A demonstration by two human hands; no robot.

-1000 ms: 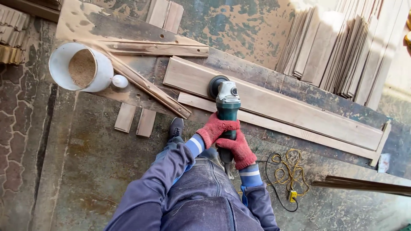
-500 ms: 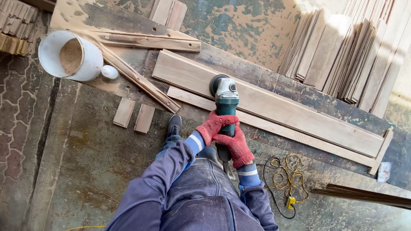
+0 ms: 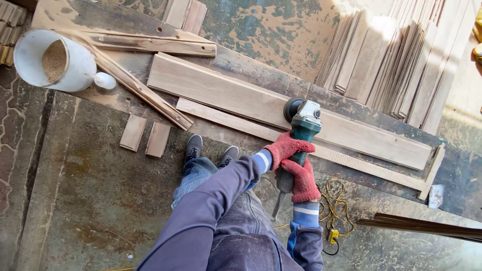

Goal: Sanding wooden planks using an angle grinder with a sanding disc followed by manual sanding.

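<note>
Worn table [image 3: 351, 103], dusty floor below. Left hand [image 3: 287, 147] and right hand [image 3: 304, 178], both red-gloved, clamped on grinder [image 3: 300, 125] handle. Disc rests on long plank [image 3: 226, 93]. Bucket [image 3: 50, 60] at 10 o'clock; stacked slats [image 3: 396, 65] at 2 o'clock.

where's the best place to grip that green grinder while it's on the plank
By its long green body behind the grey head, from the near side, as the left hand and right hand do now. The grinder points away from the person, so its disc end sits on the long plank, clear of the gloves.
</note>
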